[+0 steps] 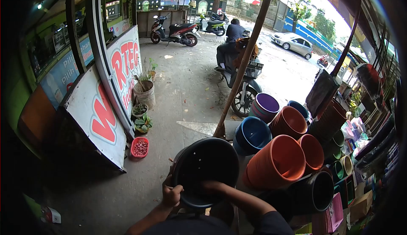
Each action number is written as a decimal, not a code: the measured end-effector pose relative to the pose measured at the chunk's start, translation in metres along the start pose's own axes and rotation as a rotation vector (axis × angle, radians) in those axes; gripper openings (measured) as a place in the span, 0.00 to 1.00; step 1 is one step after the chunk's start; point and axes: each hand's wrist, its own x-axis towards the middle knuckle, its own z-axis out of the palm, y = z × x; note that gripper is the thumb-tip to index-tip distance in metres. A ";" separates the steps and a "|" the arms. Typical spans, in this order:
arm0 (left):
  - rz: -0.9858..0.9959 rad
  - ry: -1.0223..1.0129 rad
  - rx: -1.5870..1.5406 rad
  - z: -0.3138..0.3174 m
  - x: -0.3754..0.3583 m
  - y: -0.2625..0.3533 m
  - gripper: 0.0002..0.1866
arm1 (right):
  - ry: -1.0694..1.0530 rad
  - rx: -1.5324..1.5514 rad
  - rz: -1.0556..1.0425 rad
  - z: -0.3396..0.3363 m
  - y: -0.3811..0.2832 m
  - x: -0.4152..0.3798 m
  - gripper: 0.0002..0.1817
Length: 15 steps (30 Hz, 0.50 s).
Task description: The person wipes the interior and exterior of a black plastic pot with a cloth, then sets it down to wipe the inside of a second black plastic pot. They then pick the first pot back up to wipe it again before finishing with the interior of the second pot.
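A large black bucket (231, 158) is tilted toward me just in front of my body, its dark mouth facing up. My left hand (171, 194) is closed on the near left side of the bucket, fingers curled at the rim. My right hand (210, 186) reaches over the near right rim into the bucket, and its fingers are lost in the shadow inside. A few small pale specks show on the dark inner wall.
Stacks of orange pots (275, 161), a blue bucket (253, 135) and black pots (316, 192) crowd the right. A red basin (139, 147) of small reddish pieces sits by the white sign (95, 118). Beyond a slanted pole (250, 57), a person (233, 33) sits on a motorbike (241, 82).
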 end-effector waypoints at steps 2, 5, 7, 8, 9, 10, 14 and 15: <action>-0.018 0.026 -0.011 -0.003 0.002 -0.003 0.21 | -0.501 -0.820 -0.016 -0.021 0.014 -0.018 0.14; -0.064 0.007 -0.046 0.002 -0.004 -0.007 0.23 | -0.170 -0.799 0.398 -0.067 -0.020 -0.036 0.15; -0.046 0.041 -0.073 0.012 -0.004 0.002 0.21 | -0.176 -0.753 0.568 -0.088 -0.041 -0.039 0.15; -0.047 0.029 -0.067 0.011 -0.005 0.002 0.21 | 0.005 -0.944 0.494 -0.065 -0.018 -0.045 0.13; -0.048 0.014 -0.060 0.011 -0.006 0.001 0.21 | 0.001 -0.945 0.495 -0.041 0.003 -0.048 0.13; -0.049 0.014 -0.062 0.007 -0.006 -0.008 0.21 | -0.030 -0.885 0.362 -0.020 0.020 -0.050 0.13; -0.021 -0.076 0.028 0.004 -0.004 -0.025 0.22 | -0.315 -0.383 0.154 -0.020 -0.057 -0.028 0.17; -0.058 -0.148 0.031 0.009 -0.005 -0.023 0.23 | -0.203 0.139 0.355 -0.044 -0.103 -0.019 0.18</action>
